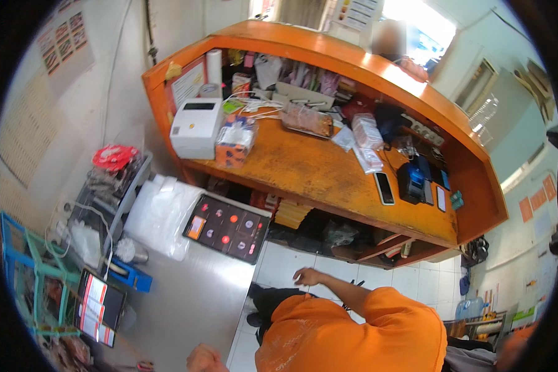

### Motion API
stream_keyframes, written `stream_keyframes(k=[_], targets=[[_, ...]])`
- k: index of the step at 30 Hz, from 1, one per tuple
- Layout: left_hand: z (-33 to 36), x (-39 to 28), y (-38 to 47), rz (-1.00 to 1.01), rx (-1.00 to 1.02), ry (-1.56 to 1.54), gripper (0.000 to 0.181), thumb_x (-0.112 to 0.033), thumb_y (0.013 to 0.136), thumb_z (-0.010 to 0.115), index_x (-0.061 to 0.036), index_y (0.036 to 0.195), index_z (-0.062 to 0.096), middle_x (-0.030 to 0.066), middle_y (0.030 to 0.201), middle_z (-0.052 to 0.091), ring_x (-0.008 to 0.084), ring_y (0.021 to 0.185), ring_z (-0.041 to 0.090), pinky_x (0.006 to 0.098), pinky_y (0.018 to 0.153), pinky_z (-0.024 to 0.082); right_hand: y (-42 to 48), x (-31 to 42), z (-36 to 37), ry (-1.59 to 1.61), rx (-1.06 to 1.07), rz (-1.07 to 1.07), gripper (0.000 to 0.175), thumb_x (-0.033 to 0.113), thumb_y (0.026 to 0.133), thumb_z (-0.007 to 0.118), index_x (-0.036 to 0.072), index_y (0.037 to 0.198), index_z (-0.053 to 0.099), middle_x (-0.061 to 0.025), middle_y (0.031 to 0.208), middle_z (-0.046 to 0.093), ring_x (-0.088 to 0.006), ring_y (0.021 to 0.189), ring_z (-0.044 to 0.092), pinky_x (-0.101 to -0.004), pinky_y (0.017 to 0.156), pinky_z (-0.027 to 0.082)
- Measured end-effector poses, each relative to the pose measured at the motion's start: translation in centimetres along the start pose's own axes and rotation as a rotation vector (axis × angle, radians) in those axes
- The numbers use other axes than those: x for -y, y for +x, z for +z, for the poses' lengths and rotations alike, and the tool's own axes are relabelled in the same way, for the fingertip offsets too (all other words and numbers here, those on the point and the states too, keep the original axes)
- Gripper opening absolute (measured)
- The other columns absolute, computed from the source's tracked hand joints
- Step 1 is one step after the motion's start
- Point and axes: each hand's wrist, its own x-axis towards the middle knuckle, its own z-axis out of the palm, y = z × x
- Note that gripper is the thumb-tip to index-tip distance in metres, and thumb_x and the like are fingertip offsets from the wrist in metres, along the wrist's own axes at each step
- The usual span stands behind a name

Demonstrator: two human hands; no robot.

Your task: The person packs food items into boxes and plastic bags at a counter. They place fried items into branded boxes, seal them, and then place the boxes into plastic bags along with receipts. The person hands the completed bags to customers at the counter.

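Note:
My right hand (308,276) hangs in the air before my body, above the white tiled floor, its fingers loosely bent and nothing seen in them. At the bottom of the head view my left hand (205,358) is curled near the edge of the stainless steel table (190,297); whether it holds something does not show. A tablet (228,228) with a dark screen of round icons lies at the table's far corner. Beside it is a stack of white plastic bags (162,218). Another tablet (95,309), its screen lit, leans at the table's left side.
Beyond stands an orange wooden counter (307,158) holding a white label printer (196,128), a tissue box (235,142), phones (384,188) and a black device (412,183). A person (411,67) is across it. Scissors (145,365) lie near the lower left.

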Motion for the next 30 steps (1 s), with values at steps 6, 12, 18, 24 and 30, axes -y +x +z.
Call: stream_keyframes(k=[6,12,18,24,30], targets=[[3.3,0.6,-1.7,-0.331,-0.115,-0.028,0.023,-0.012,0.085,0.064,-0.0104,0.067,0.051,0.0034,0.066,0.052,0.0112,0.058,0.051,0.0243,0.055,0.041,2.7,4.8,-11.7,0.427,-0.610,-0.324,0.008,0.007,0.087,0.060,0.003,0.089,0.067,-0.0022,0.072,0.063,-0.0119,0.064,0.059,-0.0290,0.060,0.049],[7.8,8.1,1.4,-0.472,-0.220,0.123,0.032,-0.006,0.090,0.061,-0.0102,0.068,0.039,-0.0030,0.066,0.040,0.0061,0.058,0.037,0.0212,0.054,0.032,9.5,18.8,-24.6,0.291,-0.901,-0.602,0.025,0.014,0.082,0.068,0.005,0.105,0.061,-0.0045,0.075,0.056,-0.0158,0.072,0.057,-0.0308,0.069,0.048],[9.3,21.8,7.7,-0.277,-0.524,0.673,0.034,-0.010,0.091,0.062,-0.0090,0.067,0.038,-0.0033,0.063,0.037,0.0100,0.059,0.035,0.0281,0.052,0.031,16.4,29.7,-35.1,-0.250,-0.902,-0.689,0.056,0.030,0.076,0.076,0.009,0.125,0.058,-0.0183,0.128,0.050,-0.0378,0.122,0.044,-0.0479,0.102,0.038],[10.0,26.7,9.8,-0.347,-0.616,1.247,0.042,-0.025,0.094,0.061,-0.0033,0.063,0.043,0.0049,0.057,0.042,0.0161,0.053,0.037,0.0362,0.049,0.032,22.2,31.3,-39.4,-0.452,-0.791,-0.872,0.058,0.035,0.076,0.072,0.022,0.131,0.059,-0.0185,0.142,0.039,-0.0417,0.133,0.031,-0.0559,0.110,0.028],[8.3,27.9,8.6,-0.400,-0.542,1.408,0.038,-0.030,0.097,0.054,0.0006,0.076,0.063,0.0129,0.066,0.058,0.0245,0.059,0.051,0.0387,0.056,0.042,24.8,29.5,-38.7,-0.318,-0.740,-0.923,0.052,0.035,0.076,0.071,0.025,0.127,0.063,-0.0174,0.142,0.043,-0.0414,0.134,0.034,-0.0567,0.113,0.024]])
